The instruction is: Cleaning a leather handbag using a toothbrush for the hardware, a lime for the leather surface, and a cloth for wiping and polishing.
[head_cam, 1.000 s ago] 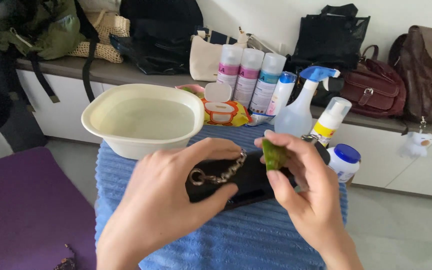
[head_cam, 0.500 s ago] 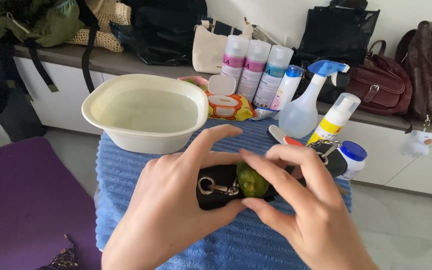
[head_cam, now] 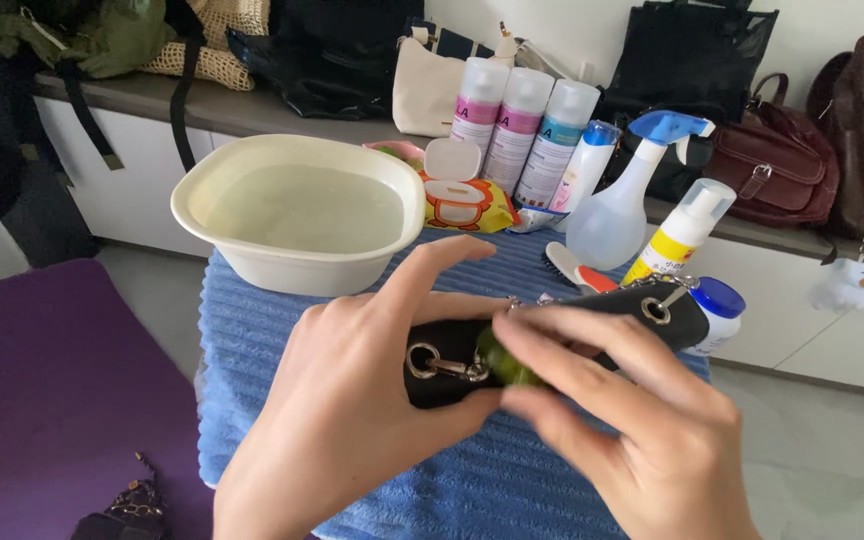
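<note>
On the blue towel (head_cam: 282, 340), hands (head_cam: 352, 420) hold a black bag (head_cam: 552, 330).

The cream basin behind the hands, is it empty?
No, the cream basin holds cloudy water almost up to its rim.

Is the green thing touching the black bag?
Touching. In the head view, the right hand presses the green pad flat against the small black bag, no gap visible, while the left hand holds the bag.

Left hand: our left hand (head_cam: 352, 420) reaches in from below, palm down, thumb tucked under, forefinger raised.
Right hand: our right hand (head_cam: 632, 420) lies alongside, fingers pinched together, slightly blurred.
</note>
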